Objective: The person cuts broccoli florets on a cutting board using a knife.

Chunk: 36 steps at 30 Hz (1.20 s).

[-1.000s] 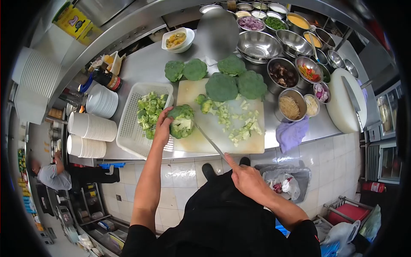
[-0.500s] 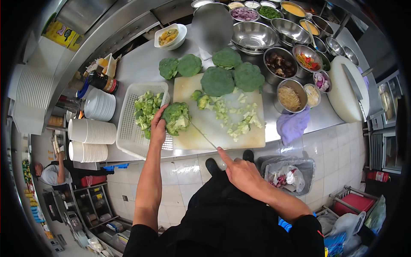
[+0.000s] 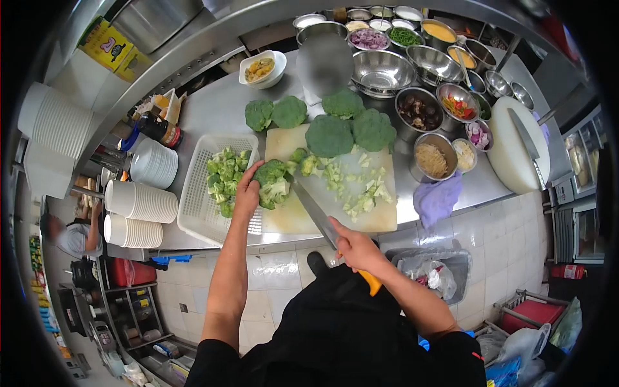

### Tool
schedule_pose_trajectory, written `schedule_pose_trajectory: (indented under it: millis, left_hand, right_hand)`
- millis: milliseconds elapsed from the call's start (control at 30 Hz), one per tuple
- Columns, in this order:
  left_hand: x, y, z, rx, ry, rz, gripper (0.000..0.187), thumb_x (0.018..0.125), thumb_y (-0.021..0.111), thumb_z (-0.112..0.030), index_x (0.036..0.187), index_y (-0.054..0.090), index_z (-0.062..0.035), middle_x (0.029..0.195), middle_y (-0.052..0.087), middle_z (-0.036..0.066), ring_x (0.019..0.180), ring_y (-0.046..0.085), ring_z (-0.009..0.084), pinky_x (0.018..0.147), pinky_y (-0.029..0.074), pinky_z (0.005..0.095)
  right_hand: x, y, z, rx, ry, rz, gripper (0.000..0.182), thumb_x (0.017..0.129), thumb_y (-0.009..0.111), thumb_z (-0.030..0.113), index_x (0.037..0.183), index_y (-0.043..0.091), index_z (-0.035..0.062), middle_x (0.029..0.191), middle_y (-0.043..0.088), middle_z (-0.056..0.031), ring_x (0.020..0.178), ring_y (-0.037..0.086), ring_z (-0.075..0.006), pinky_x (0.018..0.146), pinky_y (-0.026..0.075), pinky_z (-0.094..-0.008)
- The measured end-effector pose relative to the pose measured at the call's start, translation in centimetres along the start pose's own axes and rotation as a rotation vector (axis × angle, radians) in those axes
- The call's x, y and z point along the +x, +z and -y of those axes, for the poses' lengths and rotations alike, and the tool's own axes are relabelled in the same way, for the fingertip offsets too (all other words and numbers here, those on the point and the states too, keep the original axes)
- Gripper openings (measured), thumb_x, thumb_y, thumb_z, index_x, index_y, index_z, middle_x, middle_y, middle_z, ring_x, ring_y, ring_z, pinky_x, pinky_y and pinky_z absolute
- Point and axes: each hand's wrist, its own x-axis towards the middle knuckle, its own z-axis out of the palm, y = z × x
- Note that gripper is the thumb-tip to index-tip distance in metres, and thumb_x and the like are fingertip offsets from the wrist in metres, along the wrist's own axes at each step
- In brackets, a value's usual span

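My left hand (image 3: 247,195) is closed around a broccoli head (image 3: 273,183) at the left edge of the cutting board (image 3: 284,220). A kitchen knife (image 3: 316,213) with a yellow handle is gripped in my right hand (image 3: 358,248). Its blade points up and left, with the tip beside the held broccoli. Cut pale stem pieces (image 3: 358,193) lie scattered on the board. Whole broccoli heads (image 3: 329,135) sit along the board's far edge and behind it. To the left, a white plastic basket (image 3: 191,187) holds cut broccoli florets (image 3: 222,174).
Metal bowls (image 3: 383,72) with ingredients crowd the back right. A purple cloth (image 3: 437,198) hangs over the counter edge. Another knife (image 3: 523,132) rests on a round white board (image 3: 512,158). Stacked white bowls (image 3: 140,201) stand left; a lined bin (image 3: 445,271) sits below. A person (image 3: 77,238) is at far left.
The knife blade has turned from edge-on to showing its flat side, and its yellow handle has come into view. My left hand still holds the broccoli, slightly shifted right.
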Motion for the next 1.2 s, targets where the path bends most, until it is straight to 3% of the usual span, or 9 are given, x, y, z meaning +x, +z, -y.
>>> schedule_pose_trajectory:
  millis: [100, 200, 367, 467, 667, 767, 967, 1067, 1200]
  left_hand:
    - [0.1, 0.1, -0.4, -0.055, -0.055, -0.083, 0.055, 0.088, 0.042, 0.001, 0.141, 0.057, -0.0073, 0.132, 0.06, 0.013, 0.117, 0.056, 0.0191, 0.102, 0.041, 0.0272]
    - [0.4, -0.2, 0.5, 0.072, -0.058, -0.151, 0.052, 0.089, 0.05, -0.006, 0.141, 0.055, -0.009, 0.124, 0.063, 0.014, 0.106, 0.06, 0.0177, 0.092, 0.046, 0.0275]
    - [0.0, 1.5, -4.5, 0.328, -0.269, -0.18, 0.048, 0.084, 0.065, -0.017, 0.132, 0.06, -0.0094, 0.106, 0.068, 0.013, 0.085, 0.064, 0.0207, 0.077, 0.052, 0.0321]
    - [0.6, 1.3, -1.9, 0.42, -0.154, -0.186, 0.047, 0.082, 0.07, -0.021, 0.127, 0.063, -0.0086, 0.095, 0.069, 0.013, 0.076, 0.065, 0.0256, 0.076, 0.054, 0.035]
    - [-0.7, 2.5, -3.2, 0.642, -0.111, -0.159, 0.056, 0.075, 0.077, -0.029, 0.126, 0.065, -0.0107, 0.117, 0.057, 0.021, 0.094, 0.067, 0.034, 0.086, 0.056, 0.0394]
    - [-0.4, 2.5, -2.6, 0.525, -0.219, -0.131, 0.062, 0.071, 0.08, -0.032, 0.127, 0.065, -0.0122, 0.122, 0.05, 0.023, 0.099, 0.066, 0.0353, 0.091, 0.056, 0.0394]
    - [-0.1, 3.8, -5.4, 0.479, -0.401, 0.004, 0.066, 0.068, 0.079, -0.035, 0.128, 0.065, -0.0132, 0.122, 0.05, 0.023, 0.09, 0.068, 0.0348, 0.067, 0.062, 0.0396]
    - [0.0, 3.9, -5.8, 0.565, -0.351, 0.047, 0.067, 0.068, 0.077, -0.036, 0.13, 0.064, -0.0142, 0.121, 0.051, 0.023, 0.086, 0.068, 0.0338, 0.053, 0.06, 0.0383]
    - [0.3, 4.5, -5.8, 0.649, -0.322, 0.096, 0.069, 0.067, 0.076, -0.041, 0.131, 0.065, -0.017, 0.12, 0.052, 0.025, 0.096, 0.066, 0.0373, 0.075, 0.06, 0.0435]
  right_hand:
    - [-0.8, -0.3, -1.5, -0.003, 0.068, -0.062, 0.064, 0.095, 0.048, 0.007, 0.157, 0.035, 0.0192, 0.078, 0.067, -0.0228, 0.059, 0.062, -0.0426, 0.06, 0.054, -0.0478]
    - [-2.0, 0.3, -3.5, -0.451, -0.313, -0.251, 0.064, 0.094, 0.052, 0.007, 0.156, 0.038, 0.0168, 0.075, 0.067, -0.0199, 0.058, 0.062, -0.0416, 0.061, 0.054, -0.0482]
    - [-4.2, 0.6, -0.6, -0.687, -0.348, -0.225, 0.066, 0.09, 0.058, 0.007, 0.153, 0.04, 0.012, 0.072, 0.065, -0.0183, 0.06, 0.064, -0.0404, 0.063, 0.054, -0.0514]
    - [-3.9, 1.5, 0.0, -0.75, -0.36, -0.203, 0.069, 0.088, 0.06, 0.007, 0.154, 0.039, 0.0106, 0.073, 0.065, -0.0188, 0.061, 0.064, -0.0404, 0.062, 0.054, -0.0522]
    - [-3.7, 2.3, 0.1, -0.84, -0.373, -0.243, 0.073, 0.084, 0.06, 0.008, 0.154, 0.04, 0.0055, 0.069, 0.064, -0.0219, 0.058, 0.065, -0.0394, 0.057, 0.056, -0.0506]
    - [-4.6, 1.7, 0.2, -0.843, -0.353, -0.233, 0.072, 0.086, 0.061, 0.008, 0.154, 0.039, 0.0092, 0.071, 0.063, -0.0205, 0.059, 0.064, -0.0402, 0.057, 0.055, -0.0509]
    - [-5.0, 0.6, 0.1, -0.814, -0.341, -0.216, 0.071, 0.086, 0.062, 0.007, 0.154, 0.039, 0.0121, 0.073, 0.065, -0.02, 0.062, 0.065, -0.0405, 0.058, 0.055, -0.051]
    - [-4.5, 0.5, -0.1, -0.835, -0.319, -0.209, 0.071, 0.086, 0.062, 0.007, 0.154, 0.04, 0.0127, 0.074, 0.065, -0.02, 0.063, 0.066, -0.0404, 0.059, 0.055, -0.0511]
    - [-4.4, 0.6, -0.1, -0.858, -0.291, -0.208, 0.071, 0.086, 0.061, 0.008, 0.154, 0.039, 0.011, 0.074, 0.066, -0.0203, 0.063, 0.066, -0.0406, 0.06, 0.056, -0.0515]
